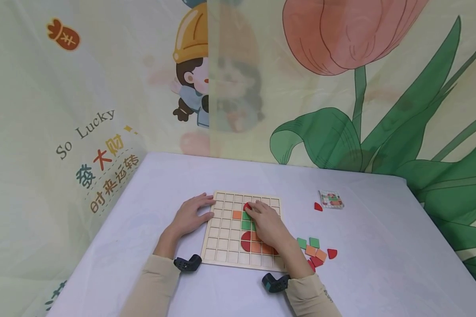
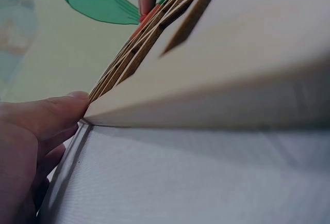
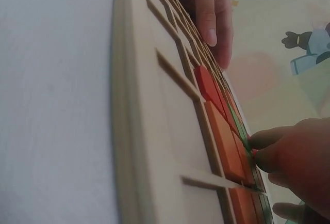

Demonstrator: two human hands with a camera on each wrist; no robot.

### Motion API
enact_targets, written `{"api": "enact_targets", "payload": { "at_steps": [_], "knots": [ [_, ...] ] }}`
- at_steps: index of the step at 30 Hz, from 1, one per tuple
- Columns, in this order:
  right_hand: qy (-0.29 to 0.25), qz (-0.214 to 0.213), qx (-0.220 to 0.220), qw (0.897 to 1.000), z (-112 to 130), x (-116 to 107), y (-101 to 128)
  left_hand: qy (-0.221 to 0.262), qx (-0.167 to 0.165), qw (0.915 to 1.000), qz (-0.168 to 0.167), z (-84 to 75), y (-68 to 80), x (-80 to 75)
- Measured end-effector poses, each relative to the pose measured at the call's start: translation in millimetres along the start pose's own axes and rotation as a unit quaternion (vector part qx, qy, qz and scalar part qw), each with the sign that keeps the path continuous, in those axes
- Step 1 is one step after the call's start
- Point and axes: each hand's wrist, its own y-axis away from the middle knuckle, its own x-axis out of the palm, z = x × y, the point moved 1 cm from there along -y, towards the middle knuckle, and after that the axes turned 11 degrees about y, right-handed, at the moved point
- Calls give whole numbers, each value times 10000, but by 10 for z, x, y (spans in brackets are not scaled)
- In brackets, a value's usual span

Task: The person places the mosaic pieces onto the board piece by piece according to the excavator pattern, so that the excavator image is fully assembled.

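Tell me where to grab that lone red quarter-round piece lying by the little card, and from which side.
Pinch the red quarter-round piece across its thin edges from straight above, judging by how it lies flat on the table. It sits apart from the card and the wooden grid board, so fingertips should fit around it; the right hand is nearer.

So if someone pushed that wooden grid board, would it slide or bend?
The board looks stiff: thin flat wood with straight edges, so bending seems unlikely. It probably slides easily on the smooth table cover, which may be why the left hand rests against its edge. It lies flat, so tipping seems unlikely.
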Motion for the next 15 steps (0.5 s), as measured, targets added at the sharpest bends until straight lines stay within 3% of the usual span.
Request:
{"api": "enact_targets", "payload": {
  "at_steps": [10, 15],
  "knots": [
    [-28, -217, 35, 9998, 8, 1, 2, 15, 17, 10000, 6, -20, -2, -5],
    [-208, -111, 118, 9997, 7, -18, 7, -18, -9, 10000, 39, -19, -8, -4]
  ]
}}
